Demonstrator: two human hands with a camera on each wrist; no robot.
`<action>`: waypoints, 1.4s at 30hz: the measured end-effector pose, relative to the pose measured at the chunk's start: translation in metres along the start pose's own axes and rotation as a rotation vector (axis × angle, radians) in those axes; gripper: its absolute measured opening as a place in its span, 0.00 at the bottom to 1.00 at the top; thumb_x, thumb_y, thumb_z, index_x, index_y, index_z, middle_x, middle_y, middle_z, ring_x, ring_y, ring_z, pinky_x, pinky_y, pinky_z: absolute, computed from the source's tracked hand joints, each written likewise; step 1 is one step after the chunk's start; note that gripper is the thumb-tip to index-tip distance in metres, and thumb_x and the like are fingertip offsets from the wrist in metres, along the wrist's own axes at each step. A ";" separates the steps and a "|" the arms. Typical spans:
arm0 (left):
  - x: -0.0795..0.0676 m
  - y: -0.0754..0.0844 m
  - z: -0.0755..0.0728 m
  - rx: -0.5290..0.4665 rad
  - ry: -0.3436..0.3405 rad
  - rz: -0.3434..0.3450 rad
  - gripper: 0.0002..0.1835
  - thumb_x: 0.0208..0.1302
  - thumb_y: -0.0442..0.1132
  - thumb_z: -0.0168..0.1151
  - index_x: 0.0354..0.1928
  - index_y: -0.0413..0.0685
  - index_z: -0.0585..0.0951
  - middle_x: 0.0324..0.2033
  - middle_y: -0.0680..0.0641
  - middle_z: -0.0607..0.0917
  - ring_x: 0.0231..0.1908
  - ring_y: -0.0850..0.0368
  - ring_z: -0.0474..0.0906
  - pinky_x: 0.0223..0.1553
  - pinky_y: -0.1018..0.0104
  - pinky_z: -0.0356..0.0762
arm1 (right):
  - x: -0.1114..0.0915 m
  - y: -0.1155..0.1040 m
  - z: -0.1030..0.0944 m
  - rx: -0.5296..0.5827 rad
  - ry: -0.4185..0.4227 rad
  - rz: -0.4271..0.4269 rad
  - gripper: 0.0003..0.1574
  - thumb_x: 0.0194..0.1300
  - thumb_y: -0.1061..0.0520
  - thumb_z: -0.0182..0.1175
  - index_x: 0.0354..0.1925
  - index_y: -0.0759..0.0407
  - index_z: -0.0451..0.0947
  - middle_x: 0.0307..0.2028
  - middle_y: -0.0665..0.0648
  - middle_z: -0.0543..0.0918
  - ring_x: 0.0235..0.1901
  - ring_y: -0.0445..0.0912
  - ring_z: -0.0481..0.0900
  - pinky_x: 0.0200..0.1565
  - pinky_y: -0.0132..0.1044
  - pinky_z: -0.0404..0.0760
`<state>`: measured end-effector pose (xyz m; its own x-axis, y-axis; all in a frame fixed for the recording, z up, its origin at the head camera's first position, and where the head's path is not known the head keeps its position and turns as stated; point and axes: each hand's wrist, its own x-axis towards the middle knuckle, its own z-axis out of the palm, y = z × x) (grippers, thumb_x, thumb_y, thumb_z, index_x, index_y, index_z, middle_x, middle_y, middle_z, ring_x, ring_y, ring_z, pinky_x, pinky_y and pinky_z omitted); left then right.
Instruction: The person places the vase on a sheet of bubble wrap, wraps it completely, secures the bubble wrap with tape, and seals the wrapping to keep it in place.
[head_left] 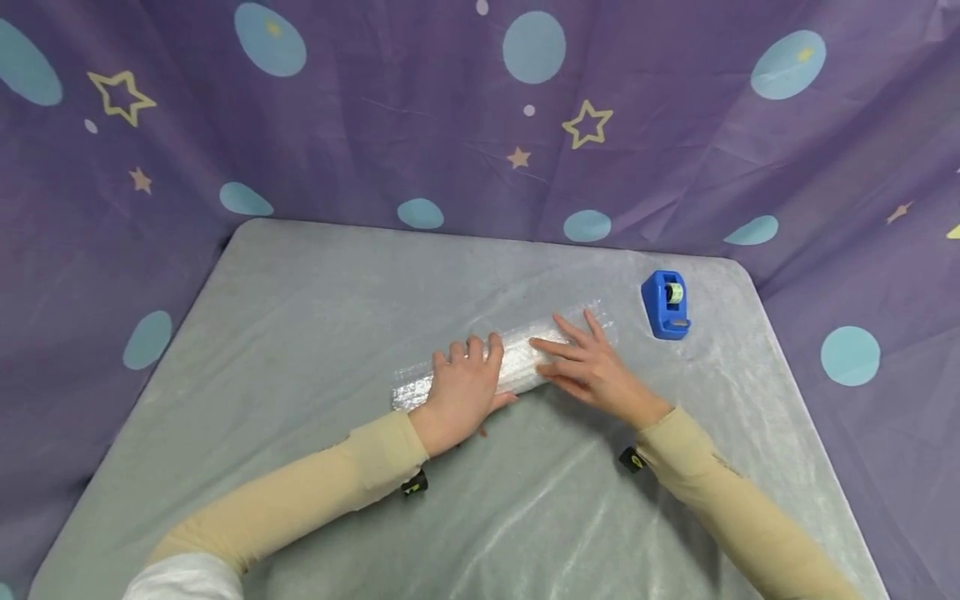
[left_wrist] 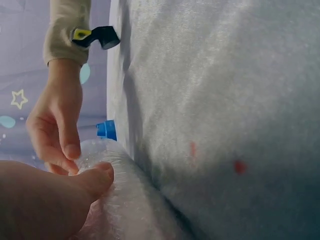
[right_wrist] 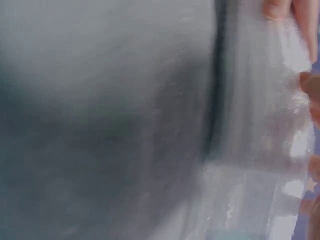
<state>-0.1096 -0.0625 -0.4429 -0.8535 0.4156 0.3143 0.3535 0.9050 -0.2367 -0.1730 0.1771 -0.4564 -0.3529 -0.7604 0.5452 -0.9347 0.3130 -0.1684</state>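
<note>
A long bundle rolled in clear, shiny plastic that looks like bubble wrap [head_left: 519,360] lies slantwise on the grey cloth. My left hand [head_left: 459,390] grips its left half, fingers bent over the far side and thumb along the near side. That thumb presses the plastic in the left wrist view. With fingers spread and fairly straight, my right hand [head_left: 596,373] touches the top of the wrap [right_wrist: 260,100] toward its right part. At the right end a flatter, see-through flap of plastic sticks out past the fingers. What lies inside the wrap is hidden.
A blue tape dispenser [head_left: 666,308] with a roll of tape stands at the back right, beyond my right hand. Grey cloth [head_left: 315,292] covers the table. A purple patterned curtain [head_left: 465,108] hangs behind the table and at both sides.
</note>
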 end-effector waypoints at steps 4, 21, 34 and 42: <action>0.000 -0.001 0.000 -0.019 -0.019 -0.006 0.51 0.46 0.74 0.57 0.62 0.41 0.68 0.44 0.37 0.78 0.35 0.41 0.78 0.31 0.49 0.75 | -0.006 -0.002 -0.002 -0.055 -0.012 -0.039 0.21 0.55 0.55 0.65 0.49 0.51 0.82 0.58 0.58 0.75 0.61 0.68 0.62 0.57 0.73 0.46; 0.001 -0.002 -0.003 -0.215 -0.087 -0.050 0.55 0.52 0.74 0.52 0.70 0.40 0.55 0.59 0.36 0.70 0.51 0.39 0.73 0.44 0.39 0.70 | -0.010 -0.010 -0.016 -0.028 0.268 -0.016 0.11 0.59 0.58 0.55 0.35 0.58 0.83 0.35 0.55 0.82 0.38 0.53 0.76 0.44 0.49 0.67; -0.003 -0.014 -0.018 -0.435 -0.331 -0.039 0.32 0.71 0.57 0.31 0.72 0.50 0.52 0.67 0.42 0.60 0.66 0.44 0.58 0.58 0.33 0.53 | -0.032 -0.026 -0.006 0.111 -0.118 0.418 0.12 0.64 0.55 0.57 0.23 0.47 0.74 0.16 0.38 0.68 0.15 0.31 0.62 0.19 0.26 0.64; -0.012 -0.032 -0.024 -0.523 -0.433 -0.063 0.35 0.70 0.58 0.36 0.72 0.46 0.51 0.65 0.40 0.64 0.63 0.41 0.62 0.55 0.38 0.60 | -0.043 -0.034 0.001 0.130 -0.258 0.576 0.16 0.64 0.53 0.58 0.20 0.43 0.70 0.14 0.36 0.65 0.14 0.31 0.62 0.18 0.28 0.64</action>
<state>-0.1017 -0.0941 -0.4171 -0.9164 0.3852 -0.1089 0.3437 0.8966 0.2794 -0.1258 0.1983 -0.4747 -0.7836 -0.6085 0.1251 -0.5841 0.6531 -0.4819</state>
